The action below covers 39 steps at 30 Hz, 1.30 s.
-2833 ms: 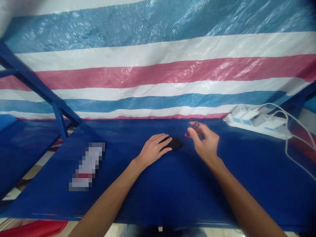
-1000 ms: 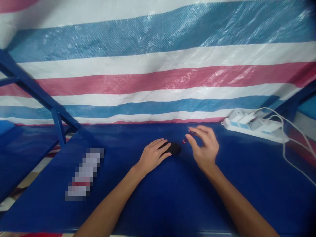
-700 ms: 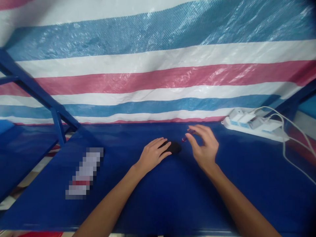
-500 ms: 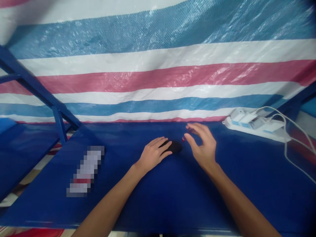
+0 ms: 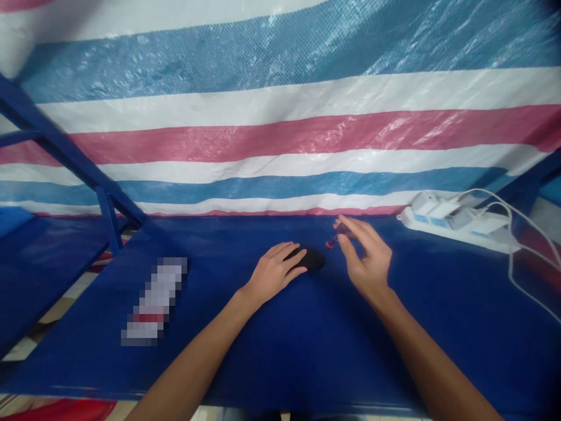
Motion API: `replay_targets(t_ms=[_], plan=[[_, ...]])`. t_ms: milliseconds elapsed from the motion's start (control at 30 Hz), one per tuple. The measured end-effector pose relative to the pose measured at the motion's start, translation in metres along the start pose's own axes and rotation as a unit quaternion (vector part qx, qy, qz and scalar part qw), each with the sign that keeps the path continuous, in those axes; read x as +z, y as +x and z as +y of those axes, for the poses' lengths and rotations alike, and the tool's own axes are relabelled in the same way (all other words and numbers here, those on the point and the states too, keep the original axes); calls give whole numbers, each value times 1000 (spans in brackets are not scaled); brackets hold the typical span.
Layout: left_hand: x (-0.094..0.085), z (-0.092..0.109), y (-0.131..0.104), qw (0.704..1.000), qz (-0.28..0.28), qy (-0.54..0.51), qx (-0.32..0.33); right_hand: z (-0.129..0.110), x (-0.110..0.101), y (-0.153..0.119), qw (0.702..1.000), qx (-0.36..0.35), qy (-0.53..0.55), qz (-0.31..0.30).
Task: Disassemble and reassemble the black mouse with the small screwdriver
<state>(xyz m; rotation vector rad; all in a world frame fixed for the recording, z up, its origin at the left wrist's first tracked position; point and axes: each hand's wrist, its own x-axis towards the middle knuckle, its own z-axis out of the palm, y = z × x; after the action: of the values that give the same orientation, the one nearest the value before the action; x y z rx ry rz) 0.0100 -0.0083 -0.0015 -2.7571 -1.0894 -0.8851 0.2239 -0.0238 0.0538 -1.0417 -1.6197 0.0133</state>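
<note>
My left hand (image 5: pixel 272 273) lies over a low black rounded object (image 5: pixel 314 259), much like a computer mouse in shape. Its fingertips hold the left part, which they hide; the right end shows. To the right, my right hand (image 5: pixel 368 257) is raised just above the blue surface, thumb and fingers pinched on a small, partly clear tube with a red tip (image 5: pixel 329 244). The red tip points down and left toward the black object, with a small gap between them. The tube's upper part is blurred and partly hidden by the fingers.
A blue metal tabletop (image 5: pixel 280 351) spans the view. At left lies a pixelated, pale strip-like item with a red band (image 5: pixel 153 301), beside a blue slanted frame (image 5: pixel 109 219). A white power strip (image 5: pixel 460 225) with plugs and cables is at right. A striped tarpaulin (image 5: pixel 263 140) hangs behind.
My right hand has shifted slightly right, away from the black object, and more of the red-tipped tube shows. My left hand stays on the black object.
</note>
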Motion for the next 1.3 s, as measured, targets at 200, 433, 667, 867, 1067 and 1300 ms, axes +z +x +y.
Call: replay_targets(t_ms=[200,433,667,867,1067,1300], plan=[[-2,3,2,1000,2,5,17,-1,1,-1,1000,11,-4,27],[0,4,3,999,12,-8,32,0,0,0,1000,17,-19,10],[0,4,3,999,29,-23,38,0,1,-1,1000,10,-18,3],[0,5,2,998,39,-31,44,-1,2,-1,1000,-2,-14,27],[0,4,2,998,41,-32,40,-3,2,-1,1000,-9,-22,11],[-1,4,3,998,37,-32,37,-2,1,-1,1000,-8,-16,7]])
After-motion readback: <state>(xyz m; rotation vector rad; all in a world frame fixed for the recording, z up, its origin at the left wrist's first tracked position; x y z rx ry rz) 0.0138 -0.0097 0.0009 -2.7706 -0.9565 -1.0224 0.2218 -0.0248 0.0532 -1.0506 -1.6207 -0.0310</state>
